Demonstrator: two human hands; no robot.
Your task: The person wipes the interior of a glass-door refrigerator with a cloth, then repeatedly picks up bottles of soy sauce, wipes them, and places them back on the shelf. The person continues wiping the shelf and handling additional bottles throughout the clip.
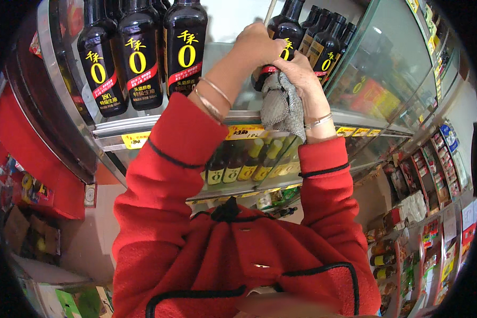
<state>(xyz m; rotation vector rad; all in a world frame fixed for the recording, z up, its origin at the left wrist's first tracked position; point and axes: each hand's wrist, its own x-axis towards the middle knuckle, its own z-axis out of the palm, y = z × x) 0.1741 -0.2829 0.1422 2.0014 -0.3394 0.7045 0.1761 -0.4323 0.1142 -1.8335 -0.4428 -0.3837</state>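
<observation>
My left hand (258, 45) grips the side of a dark sauce bottle (288, 26), its thumb across the front label. A thin pale stick (270, 12) rises just above that hand; whether the fingers hold it is hidden. On the same bottle's lower right side rests my right hand (302, 75), with a crumpled grey cloth (282, 101) bunched in it. The cloth hangs over the metal front edge of the glass shelf (242, 115). Both hands are close together and partly cover the bottle's body.
Similar dark bottles (139, 59) stand to the left, and more bottles (328, 43) are packed to the right beside a glass divider (365, 59). Yellow price tags (244, 132) line the shelf edge. Lighter-labelled bottles (246, 171) fill a lower shelf. Stocked racks (417, 234) line the right.
</observation>
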